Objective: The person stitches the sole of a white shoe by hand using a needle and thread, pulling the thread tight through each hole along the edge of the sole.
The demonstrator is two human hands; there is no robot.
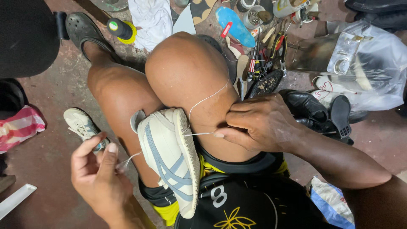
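— Sneaker (169, 159), cream with grey-blue stripes, sits wedged between the seated person's bare knees, lying on its side with the studded sole turned to the right. Which way does it run?

— Its long axis goes up and down the frame, with one end low by the black shorts (237, 203); I cannot tell toe from heel.

— And the hands?

— Left hand (99, 174), lower left, pinches white thread (203, 101) between thumb and forefinger, a strand running from it to the shoe's upper. Right hand (258, 123) rests against the right leg, fingers curled and pinching the thread where it leaves the sole edge; the line loops up across the knee.

— What lies around them?

— On the concrete floor (46, 157): a second cream sneaker (80, 125) at the left, black shoes (316, 112) just beyond the right hand, a clutter of pliers and tools (265, 63) above the knee, and a blue insole (235, 25) near the top edge.
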